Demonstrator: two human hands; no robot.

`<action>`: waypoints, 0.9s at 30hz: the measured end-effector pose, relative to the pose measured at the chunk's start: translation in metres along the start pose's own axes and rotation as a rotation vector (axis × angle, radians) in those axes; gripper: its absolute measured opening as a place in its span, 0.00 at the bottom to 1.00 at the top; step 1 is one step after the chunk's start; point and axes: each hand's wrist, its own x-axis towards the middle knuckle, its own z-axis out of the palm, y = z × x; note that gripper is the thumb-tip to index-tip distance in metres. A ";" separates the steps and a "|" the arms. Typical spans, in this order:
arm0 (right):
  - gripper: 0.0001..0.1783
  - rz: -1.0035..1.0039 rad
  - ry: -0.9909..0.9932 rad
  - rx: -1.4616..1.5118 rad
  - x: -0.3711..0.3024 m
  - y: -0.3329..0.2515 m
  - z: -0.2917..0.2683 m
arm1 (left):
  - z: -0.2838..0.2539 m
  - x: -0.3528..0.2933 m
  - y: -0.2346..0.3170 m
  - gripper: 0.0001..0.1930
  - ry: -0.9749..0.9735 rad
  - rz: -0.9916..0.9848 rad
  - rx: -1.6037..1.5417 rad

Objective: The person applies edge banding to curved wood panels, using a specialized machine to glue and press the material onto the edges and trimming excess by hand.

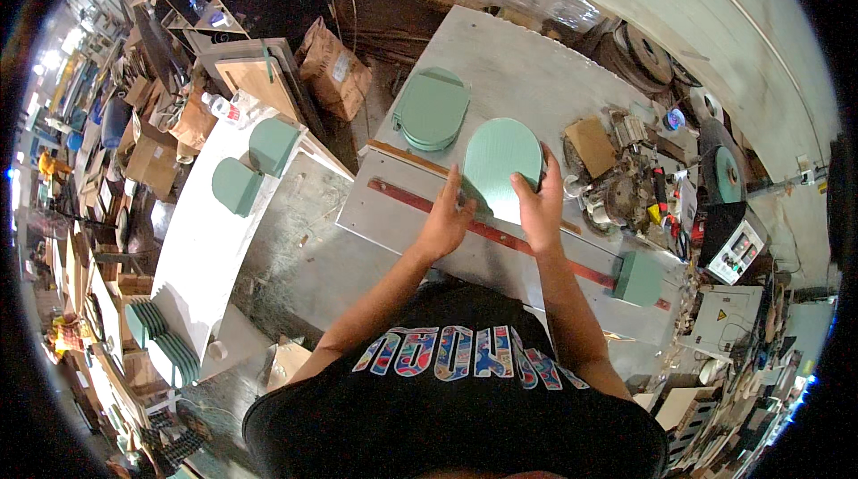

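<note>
My left hand point(449, 218) and my right hand point(540, 209) grip a pale green panel point(502, 164) with a rounded end, one hand at each side. Light glares off its smooth face. My right thumb lies on top of it, near the edge. Both hands are over the grey worktable point(509, 50), just beyond a dark red strip point(500, 233) fixed along its near part. Left of the panel, a small stack of similar green panels point(433, 108) lies on the same table. A green block point(637, 280) sits by the right end of the strip.
Tools and machine parts point(617, 189) crowd the table's right side, beside a brown board piece point(590, 147). On a white table point(192, 238) at left lie two green panels point(237, 186) and a bottle point(221, 107); stacked green panels point(161, 340) stand near its lower end. A paper sack point(332, 71) stands behind.
</note>
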 end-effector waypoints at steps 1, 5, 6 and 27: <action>0.37 0.025 -0.035 -0.139 0.001 -0.005 0.006 | -0.004 0.002 0.001 0.43 0.011 0.098 0.048; 0.38 0.064 -0.278 -0.411 0.000 -0.034 0.053 | -0.035 0.024 0.003 0.60 -0.096 0.087 -0.247; 0.39 0.069 -0.405 -0.311 0.006 -0.032 0.060 | -0.040 0.029 0.008 0.62 -0.093 -0.002 -0.459; 0.15 0.493 -0.304 0.019 0.107 0.070 0.080 | -0.150 0.148 -0.068 0.28 0.140 -0.368 -0.210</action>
